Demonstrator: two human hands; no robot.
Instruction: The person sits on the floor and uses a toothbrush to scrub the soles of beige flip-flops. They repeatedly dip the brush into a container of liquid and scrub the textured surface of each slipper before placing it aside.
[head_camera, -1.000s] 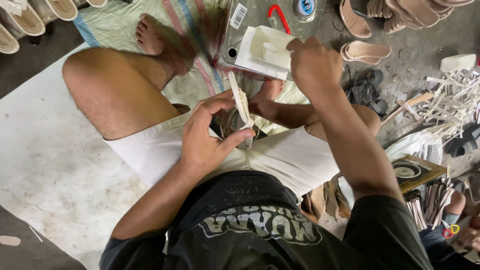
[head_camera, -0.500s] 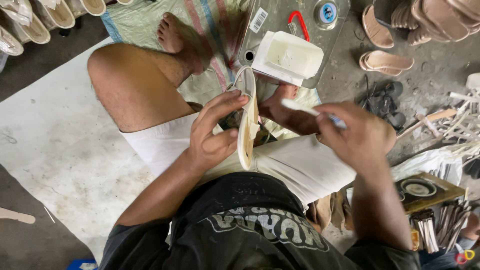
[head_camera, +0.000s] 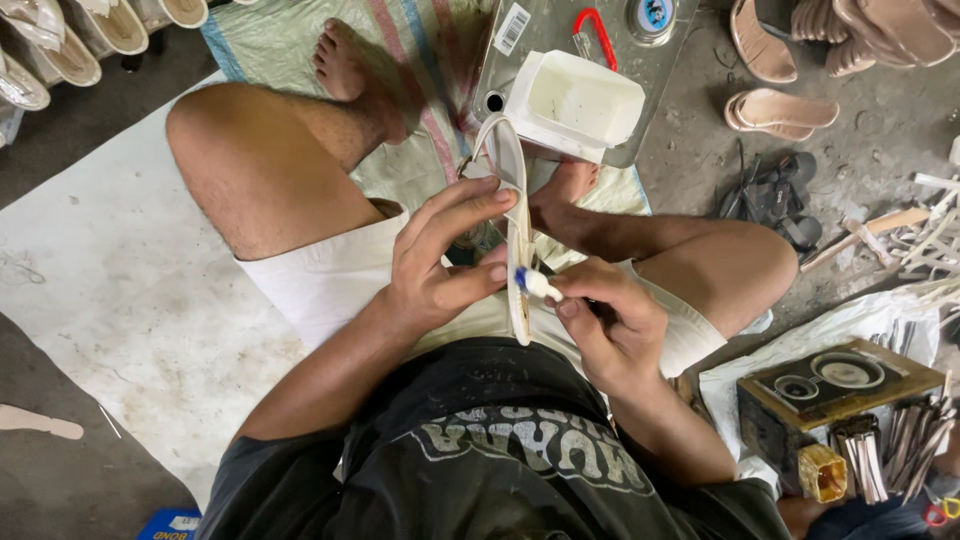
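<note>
Over my lap, my left hand (head_camera: 440, 265) pinches the sandal sole (head_camera: 515, 230) edge-up, steadying it; at three o'clock my right hand (head_camera: 610, 320) pinches a small brush (head_camera: 535, 284) against it.

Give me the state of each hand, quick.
Left hand: closed on the pale sandal sole, held on edge.
Right hand: closed on a small brush touching the sole.

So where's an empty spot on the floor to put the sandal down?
The pale floor sheet beside the left knee is bare, up to the row of soles. To the right it's crowded: sandals, sticks and a dark box. The white tub fills the middle.
</note>
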